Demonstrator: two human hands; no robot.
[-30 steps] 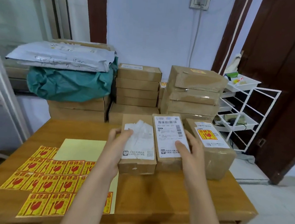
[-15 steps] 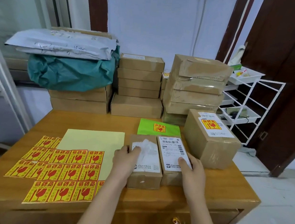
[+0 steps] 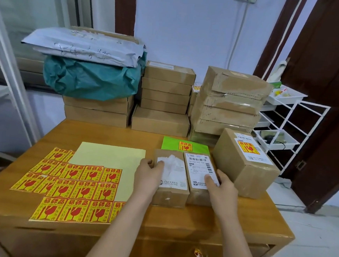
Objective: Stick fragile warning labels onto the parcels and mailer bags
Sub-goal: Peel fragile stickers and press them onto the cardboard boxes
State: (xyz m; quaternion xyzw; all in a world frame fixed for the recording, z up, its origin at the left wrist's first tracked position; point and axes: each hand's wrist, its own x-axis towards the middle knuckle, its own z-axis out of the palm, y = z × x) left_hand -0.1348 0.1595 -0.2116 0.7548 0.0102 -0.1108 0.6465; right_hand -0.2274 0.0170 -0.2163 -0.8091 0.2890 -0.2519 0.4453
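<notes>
Nearest, at about seven o'clock on the wooden table (image 3: pixel 177 228), lie the fragile labels (image 3: pixel 74 189), yellow with red glasses, some overlapping in loose strips beside a pale backing sheet (image 3: pixel 109 160). The likely trouble starts here: overlapped labels may lift two at a time or tear at the edge when one is peeled, and a label that curls on itself will crease before it reaches a box.

At the centre, two small parcels sit side by side, touching. The left hand (image 3: pixel 148 175) grips the left parcel (image 3: pixel 170 179), thumb curled onto its crumpled white slip, fingers wrapped round the outer side. The right hand (image 3: pixel 221 185) holds the right parcel (image 3: pixel 198 173) the same way, thumb pressing on the printed shipping slip, fingers round the far side. Neither parcel shows a warning label yet. Their tops are almost filled by the slips, so a label set carelessly could cover the barcode; the crumpled slip on the left one gives a poor surface, and a label there may not bond flat.

At twelve o'clock, just behind them, a green mailer bag (image 3: pixel 169 144) lies flat, already labelled. At two o'clock a larger box (image 3: pixel 242 168) stands near the right edge, labelled too; a nudge from the right forearm could push it toward that edge.

Farthest, at eleven to one o'clock, stacked boxes (image 3: pixel 164 99) and grey and teal mailer bags (image 3: pixel 87 77) wait; whether those carry labels I cannot tell.
</notes>
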